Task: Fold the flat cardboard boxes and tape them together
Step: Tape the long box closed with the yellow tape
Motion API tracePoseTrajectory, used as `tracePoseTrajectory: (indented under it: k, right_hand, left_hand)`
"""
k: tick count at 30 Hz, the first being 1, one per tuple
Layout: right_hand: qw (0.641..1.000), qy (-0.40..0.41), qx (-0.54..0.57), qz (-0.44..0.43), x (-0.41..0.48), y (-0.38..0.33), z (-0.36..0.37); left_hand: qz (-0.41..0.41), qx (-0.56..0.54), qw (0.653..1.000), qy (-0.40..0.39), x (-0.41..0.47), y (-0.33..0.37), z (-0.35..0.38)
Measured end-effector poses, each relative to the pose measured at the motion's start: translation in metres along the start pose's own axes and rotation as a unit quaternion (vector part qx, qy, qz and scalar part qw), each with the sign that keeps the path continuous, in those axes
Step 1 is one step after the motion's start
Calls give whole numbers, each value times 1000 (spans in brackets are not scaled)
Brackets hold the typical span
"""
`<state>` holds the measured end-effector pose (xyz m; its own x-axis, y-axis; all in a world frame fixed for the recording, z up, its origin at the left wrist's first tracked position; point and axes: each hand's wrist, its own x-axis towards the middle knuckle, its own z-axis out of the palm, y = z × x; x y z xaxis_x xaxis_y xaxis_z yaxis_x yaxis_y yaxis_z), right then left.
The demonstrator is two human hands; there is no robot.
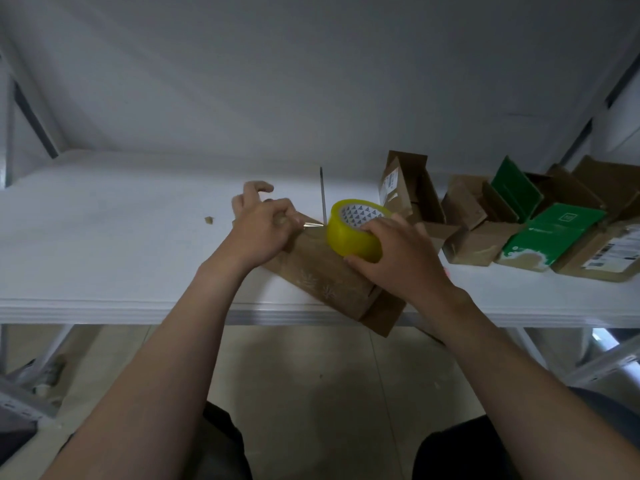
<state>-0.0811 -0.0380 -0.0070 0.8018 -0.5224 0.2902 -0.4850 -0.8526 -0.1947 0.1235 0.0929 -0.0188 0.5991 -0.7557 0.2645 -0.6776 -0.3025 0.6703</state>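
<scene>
Head view: the left hand (263, 230) is curled, thumb and fingers pinching the tape strip (311, 224) stretched from the yellow roll (349, 233). Now the right hand (401, 261) wraps that roll, holding it on the brown box (322, 275), which overhangs the table (104, 244) at its front edge. At the right end open boxes (478, 220) crowd together, contents unclear.

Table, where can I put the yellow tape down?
The left side of the table, past the left hand, is bare except a small cardboard scrap. A thin strip lies before the box pile. The right side is crowded.
</scene>
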Motion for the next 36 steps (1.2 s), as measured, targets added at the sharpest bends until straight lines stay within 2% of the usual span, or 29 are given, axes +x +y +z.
tracePoseTrajectory:
  k: [3,6,8,11,14,17,22,26,29,34,36]
  right_hand:
    - [999,13,-35,-26,3,-4,-5]
    - [994,71,-67,-48,9,-18,-17]
    - [989,104,-73,-69,13,-34,-29]
    - [991,88,-65,-73,18,-61,-46]
    - [997,46,60,32,31,-76,-54]
    - [968,32,226,106,41,-72,-52]
    - [944,14,298,142,24,-59,-38]
    - [912,43,367,177,-4,-48,1]
    - [921,46,319,219,-15,-56,23]
    - [944,86,229,222,-4,-64,30]
    - [948,66,207,234,-7,-64,33]
  left_hand:
    - [-22,35,999,-25,4,-13,7]
    - [-28,28,999,35,5,-7,13]
    - [-61,-3,996,58,4,-1,12]
    - [-89,-44,993,61,3,3,10]
    - [-95,-60,992,57,3,4,5]
    - [-90,-44,994,52,5,0,-1]
    - [-78,30,996,34,9,-1,-3]
    - [-96,11,993,70,15,-4,-7]
    - [-81,16,995,47,15,-6,-7]
    - [-108,16,993,37,10,-11,-16]
    - [-113,22,993,16,9,-13,-22]
